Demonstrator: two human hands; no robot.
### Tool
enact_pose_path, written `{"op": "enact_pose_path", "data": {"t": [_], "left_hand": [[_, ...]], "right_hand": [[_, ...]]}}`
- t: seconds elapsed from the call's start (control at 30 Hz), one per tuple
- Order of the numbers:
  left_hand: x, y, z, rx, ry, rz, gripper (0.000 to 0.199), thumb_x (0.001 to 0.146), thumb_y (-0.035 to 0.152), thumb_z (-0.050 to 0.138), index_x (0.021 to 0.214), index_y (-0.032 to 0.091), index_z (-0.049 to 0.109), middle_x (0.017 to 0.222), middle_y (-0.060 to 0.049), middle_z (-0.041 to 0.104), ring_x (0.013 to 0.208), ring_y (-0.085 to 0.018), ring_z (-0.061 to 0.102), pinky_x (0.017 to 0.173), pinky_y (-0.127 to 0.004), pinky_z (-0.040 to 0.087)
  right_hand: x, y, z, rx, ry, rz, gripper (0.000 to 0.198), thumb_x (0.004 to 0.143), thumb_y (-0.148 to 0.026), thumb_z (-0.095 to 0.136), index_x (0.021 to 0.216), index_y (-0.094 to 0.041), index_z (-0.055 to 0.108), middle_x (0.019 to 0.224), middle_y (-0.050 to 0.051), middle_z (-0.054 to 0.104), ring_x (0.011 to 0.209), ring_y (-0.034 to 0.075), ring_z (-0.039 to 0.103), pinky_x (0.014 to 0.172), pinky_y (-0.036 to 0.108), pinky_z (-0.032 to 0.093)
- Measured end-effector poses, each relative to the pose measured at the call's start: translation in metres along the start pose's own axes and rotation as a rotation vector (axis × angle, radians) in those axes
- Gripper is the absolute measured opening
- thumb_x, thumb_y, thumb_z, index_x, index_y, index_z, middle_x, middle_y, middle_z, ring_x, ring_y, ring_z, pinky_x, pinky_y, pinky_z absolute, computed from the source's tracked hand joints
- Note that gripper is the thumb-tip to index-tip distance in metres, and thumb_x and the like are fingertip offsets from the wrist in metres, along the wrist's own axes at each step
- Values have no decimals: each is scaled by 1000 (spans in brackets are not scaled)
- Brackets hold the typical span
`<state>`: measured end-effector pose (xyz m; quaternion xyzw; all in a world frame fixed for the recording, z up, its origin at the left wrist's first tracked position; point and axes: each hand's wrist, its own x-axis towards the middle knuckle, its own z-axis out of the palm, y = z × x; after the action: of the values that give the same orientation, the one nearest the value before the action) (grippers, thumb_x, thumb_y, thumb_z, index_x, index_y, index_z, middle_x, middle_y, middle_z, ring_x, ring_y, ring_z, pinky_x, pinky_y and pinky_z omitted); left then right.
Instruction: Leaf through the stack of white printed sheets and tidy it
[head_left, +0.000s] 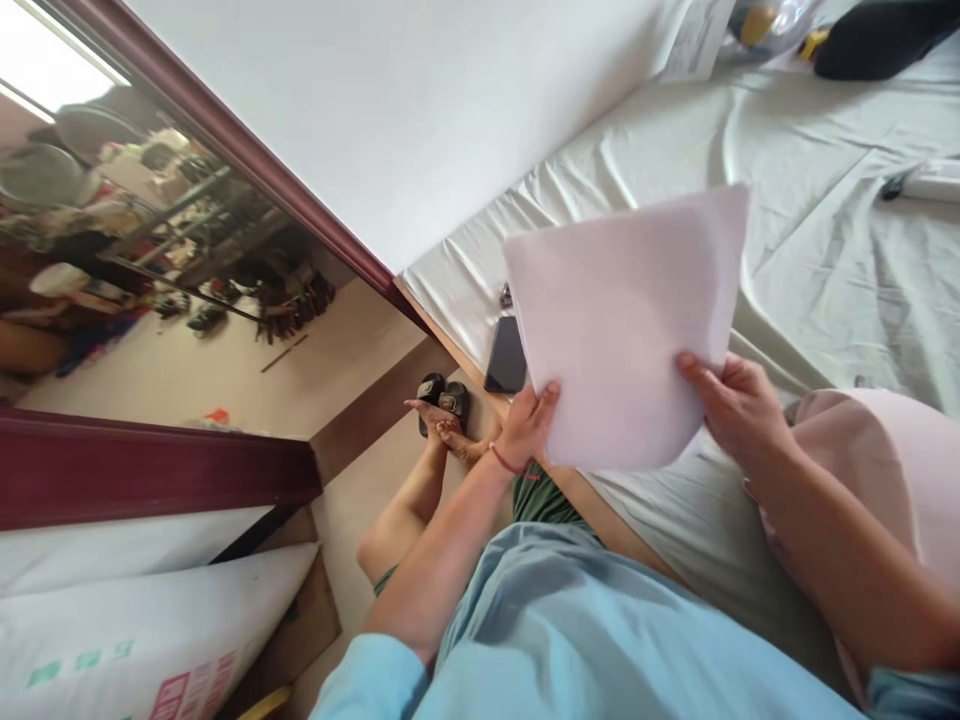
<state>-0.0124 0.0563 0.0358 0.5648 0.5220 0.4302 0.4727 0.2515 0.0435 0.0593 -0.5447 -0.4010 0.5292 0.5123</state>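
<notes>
1. The left hand (529, 420) grips the lower left edge of a sheet (626, 325), thumb on the near face and the other fingers hidden behind it.
2. The right hand (739, 405) grips the sheet's lower right edge, thumb across the near face and the other fingers curled behind.
3. The sheet is white, blank on the side seen, and held up between both hands, above the bed (825, 270).
4. A red string (510, 465) circles the left wrist.
5. A dark phone (506, 355) lies on the bed's edge just beyond the left hand, partly behind the sheet.
6. Sandals (444, 397) sit on the floor just left of the left hand, by the person's feet.
7. A pink cushion (892, 470) lies just right of the right forearm.
8. A black bag (877, 38) rests on the bed well beyond both hands.
</notes>
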Motion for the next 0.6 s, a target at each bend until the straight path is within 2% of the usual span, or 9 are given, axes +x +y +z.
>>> {"op": "enact_pose_path", "data": {"t": [0.1,0.17,0.23,0.33,0.47,0.6], "left_hand": [[-10,-5,6,-213,77,-85,59,87,67,60,111,15,72,116,-11,75,121,-27,64,114,-41,43],[-18,-12,9,-418,96,-206,58,83,66,66,115,17,69,113,-10,75,118,-25,65,112,-41,45],[-27,-18,10,-479,111,-288,57,79,62,73,115,18,67,109,-8,75,112,-23,66,109,-39,47],[-40,-24,8,-320,143,-294,50,79,60,74,104,17,67,108,-6,73,108,-21,64,106,-35,47],[-55,-31,6,-92,121,-230,43,92,59,58,96,17,64,103,-7,70,102,-20,61,101,-33,47],[-65,-41,7,-60,138,-264,42,93,59,54,85,18,58,87,-3,63,86,-16,57,87,-30,48]], "right_hand": [[-4,4,10,81,-61,104,40,79,-62,73,90,-23,72,75,2,74,61,17,66,57,30,56],[-7,9,14,95,-74,148,40,77,-62,75,87,-23,72,74,3,74,60,18,66,58,31,57],[-11,15,16,104,-47,170,39,74,-61,78,82,-23,71,72,3,74,58,18,65,56,31,56],[-18,24,20,129,7,202,40,72,-61,78,82,-24,70,74,4,74,63,21,68,56,32,56],[-26,37,23,116,39,213,42,77,-63,73,98,-27,68,80,2,75,77,23,72,59,31,57],[-25,45,19,3,56,139,38,84,-64,64,94,-27,63,77,0,71,72,19,68,56,28,52]]}}
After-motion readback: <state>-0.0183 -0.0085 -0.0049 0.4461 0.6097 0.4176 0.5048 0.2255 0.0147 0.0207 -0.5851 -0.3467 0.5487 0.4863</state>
